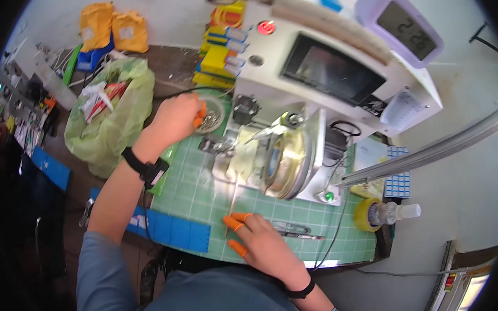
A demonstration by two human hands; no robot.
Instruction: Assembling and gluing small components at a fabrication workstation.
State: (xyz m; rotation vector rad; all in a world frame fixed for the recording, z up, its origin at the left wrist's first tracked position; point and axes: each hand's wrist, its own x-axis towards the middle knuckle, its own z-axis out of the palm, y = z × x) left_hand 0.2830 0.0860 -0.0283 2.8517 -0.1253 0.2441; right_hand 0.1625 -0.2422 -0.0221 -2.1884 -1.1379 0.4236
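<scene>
Left grip (178, 117) picks inside round dish (212, 114) of small parts.

The green cutting mat (201, 192) looked matt and rubbery, printed with a pale grid. The machine housing (301, 50) was smooth cream plastic with a glossy dark screen (331, 69); its round spool (288, 163) shone like polished metal. Both hands, left hand (177, 120) and right hand (261, 242), wore orange rubbery fingertip covers. The green bag (111, 118) near the tabletop's left edge was thin, crinkled, glossy plastic.
</scene>
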